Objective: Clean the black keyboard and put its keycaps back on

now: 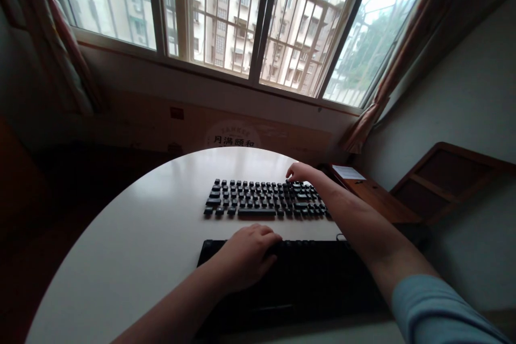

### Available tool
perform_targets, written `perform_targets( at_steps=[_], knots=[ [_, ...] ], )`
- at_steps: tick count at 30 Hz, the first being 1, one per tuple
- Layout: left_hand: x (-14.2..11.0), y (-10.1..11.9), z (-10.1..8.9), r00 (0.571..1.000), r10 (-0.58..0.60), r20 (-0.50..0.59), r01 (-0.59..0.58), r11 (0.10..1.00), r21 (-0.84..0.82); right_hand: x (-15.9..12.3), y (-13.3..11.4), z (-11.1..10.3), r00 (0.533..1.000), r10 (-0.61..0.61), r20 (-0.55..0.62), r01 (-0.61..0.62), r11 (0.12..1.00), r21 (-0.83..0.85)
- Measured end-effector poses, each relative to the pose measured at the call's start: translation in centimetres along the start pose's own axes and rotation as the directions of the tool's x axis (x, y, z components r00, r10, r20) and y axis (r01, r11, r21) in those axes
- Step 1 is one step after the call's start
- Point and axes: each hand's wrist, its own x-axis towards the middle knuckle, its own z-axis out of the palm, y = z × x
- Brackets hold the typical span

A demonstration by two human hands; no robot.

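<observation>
Loose black keycaps (258, 199) stand in rows on the white round table (133, 226), laid out like a keyboard. Nearer to me lies a black keyboard (314, 279), with a few caps showing along its far edge. My left hand (252, 252) rests on the keyboard's left part, thumb apart from the bent fingers, and hides what lies beneath it. My right hand (299, 172) reaches over the far row of keycaps, its fingertips pinched down at a cap there. The pinched cap is mostly hidden by the fingers.
A thin cable (341, 237) loops beside the keyboard's far edge. Right of the table is a brown wooden surface (374, 199) with a white paper (348, 172) on it. A large cardboard box (189, 118) stands behind the table, below the barred window (226, 16).
</observation>
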Motion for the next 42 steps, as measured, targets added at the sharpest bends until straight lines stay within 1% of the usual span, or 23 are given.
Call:
perform_targets(
  at_steps=[4, 7, 10, 12, 14, 17, 19, 20, 22, 24, 26, 28, 30, 33, 37, 42],
  knots=[
    [0.0, 0.1, -0.1, 1.000, 0.002, 0.003, -0.002, 1.000, 0.002, 0.0, 0.0, 0.5, 1.000, 0.010, 0.007, -0.010, 1.000, 0.018],
    [0.0, 0.1, -0.2, 1.000, -0.006, 0.007, 0.006, 1.000, 0.007, -0.2, -0.3, 0.5, 1.000, 0.014, -0.024, -0.014, 0.999, 0.038],
    [0.0, 0.1, -0.1, 1.000, -0.011, 0.006, 0.011, 1.000, 0.002, -0.7, -0.6, -0.2, 0.993, 0.026, -0.111, -0.018, 0.997, 0.073],
    [0.0, 0.0, -0.1, 1.000, -0.011, 0.007, 0.011, 1.000, 0.001, -1.4, -0.6, -1.2, 0.981, 0.026, -0.192, -0.007, 0.995, 0.103],
    [0.0, 0.0, 0.0, 1.000, -0.007, 0.005, 0.007, 1.000, 0.004, -2.6, -0.5, -2.4, 0.963, 0.015, -0.268, 0.023, 0.991, 0.135],
    [0.1, 0.1, -0.1, 1.000, -0.002, 0.009, 0.002, 1.000, 0.019, -6.3, -0.1, -4.0, 0.941, -0.010, -0.339, 0.074, 0.981, 0.177],
    [0.1, 0.1, -0.2, 1.000, 0.006, 0.018, -0.006, 1.000, 0.024, -10.0, 0.2, -4.3, 0.931, -0.027, -0.365, 0.118, 0.966, 0.229],
    [0.0, 0.1, -0.2, 1.000, 0.009, 0.020, -0.009, 1.000, 0.023, -12.2, 0.2, -4.2, 0.924, -0.043, -0.380, 0.161, 0.944, 0.287],
    [0.0, 0.1, -0.2, 1.000, 0.007, 0.014, -0.007, 1.000, 0.022, -16.8, 0.1, -3.3, 0.914, -0.049, -0.403, 0.218, 0.896, 0.386],
    [0.0, 0.0, -0.2, 1.000, -0.002, 0.004, 0.002, 1.000, 0.026, -20.9, -0.3, -1.8, 0.914, -0.038, -0.404, 0.237, 0.859, 0.454],
    [0.1, 0.1, -0.1, 1.000, -0.003, 0.003, 0.003, 0.999, 0.037, -23.9, -0.9, 0.1, 0.930, -0.038, -0.365, 0.234, 0.828, 0.509],
    [0.3, 0.3, 0.0, 1.000, 0.003, 0.013, -0.004, 0.999, 0.051, -25.5, -1.6, 1.7, 0.950, -0.052, -0.308, 0.225, 0.799, 0.557],
    [0.4, 0.7, -0.1, 1.000, 0.013, 0.021, -0.014, 0.998, 0.063, -26.0, -2.2, 2.7, 0.962, -0.084, -0.258, 0.226, 0.775, 0.591],
    [0.5, 1.4, -0.1, 0.999, 0.034, 0.015, -0.034, 0.997, 0.065, -25.8, -2.7, 3.2, 0.965, -0.118, -0.234, 0.238, 0.766, 0.598],
    [0.4, 1.6, 0.0, 1.000, 0.029, -0.002, -0.029, 0.998, 0.047, -25.5, -3.0, 3.4, 0.965, -0.132, -0.225, 0.237, 0.803, 0.547],
    [0.5, 1.0, 0.6, 1.000, 0.000, 0.001, 0.000, 1.000, 0.030, -25.5, -3.4, 3.4, 0.958, -0.202, -0.203, 0.276, 0.840, 0.467]
  ],
)
